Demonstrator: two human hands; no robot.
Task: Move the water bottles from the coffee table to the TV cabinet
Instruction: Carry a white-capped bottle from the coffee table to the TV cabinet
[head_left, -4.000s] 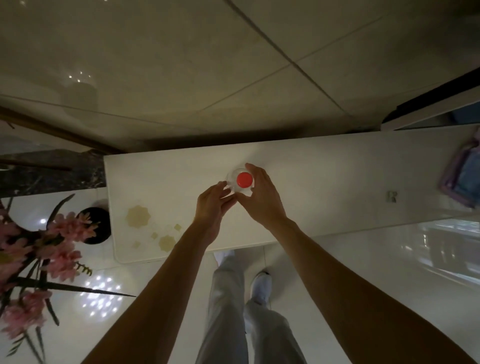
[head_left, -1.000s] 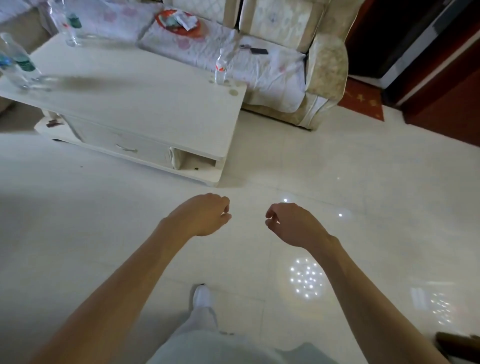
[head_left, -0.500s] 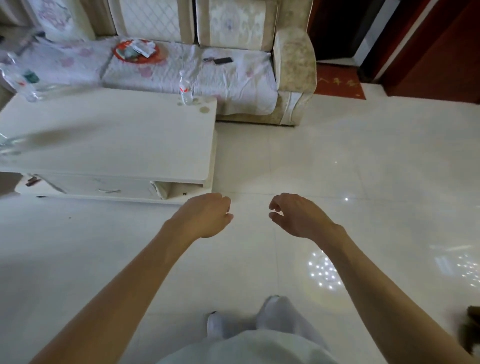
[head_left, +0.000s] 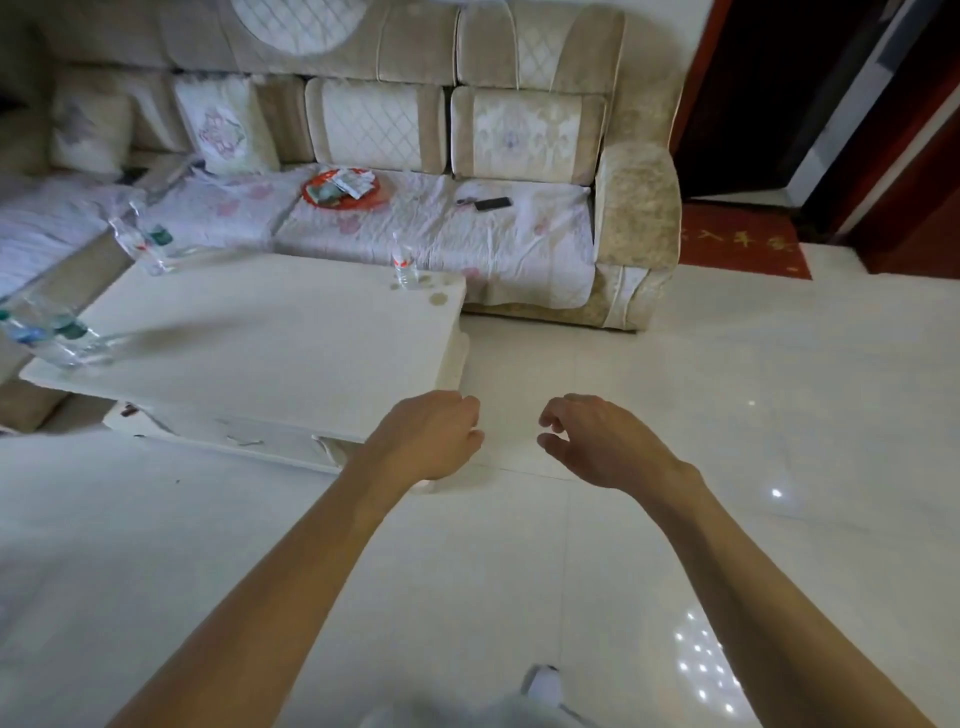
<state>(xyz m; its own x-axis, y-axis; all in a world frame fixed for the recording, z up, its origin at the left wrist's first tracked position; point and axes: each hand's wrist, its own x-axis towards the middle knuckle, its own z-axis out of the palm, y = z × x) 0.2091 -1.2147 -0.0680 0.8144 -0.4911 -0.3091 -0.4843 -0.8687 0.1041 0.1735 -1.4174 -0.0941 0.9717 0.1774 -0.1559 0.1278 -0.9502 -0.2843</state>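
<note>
A white coffee table (head_left: 270, 332) stands ahead on the left. A small clear bottle with a red label (head_left: 404, 262) stands upright at its far right corner. Two green-labelled bottles (head_left: 143, 244) stand at the far left corner, and more clear bottles (head_left: 52, 332) sit at the near left edge, blurred. My left hand (head_left: 431, 439) hangs over the table's near right corner, fingers loosely curled, holding nothing. My right hand (head_left: 597, 441) hovers over the floor beside it, fingers loosely curled and empty. The TV cabinet is out of view.
A beige sofa (head_left: 634, 208) with a floral cover runs behind the table, carrying a red plate of packets (head_left: 340, 189) and a dark remote (head_left: 491, 203). A red doormat (head_left: 743, 247) and dark doorway lie at the right. Glossy white floor tiles (head_left: 727, 415) spread around.
Four seconds ago both hands held a red-capped bottle on a white surface. Since then the view has swung to the coffee table, which has come closer; both hands stay empty.
</note>
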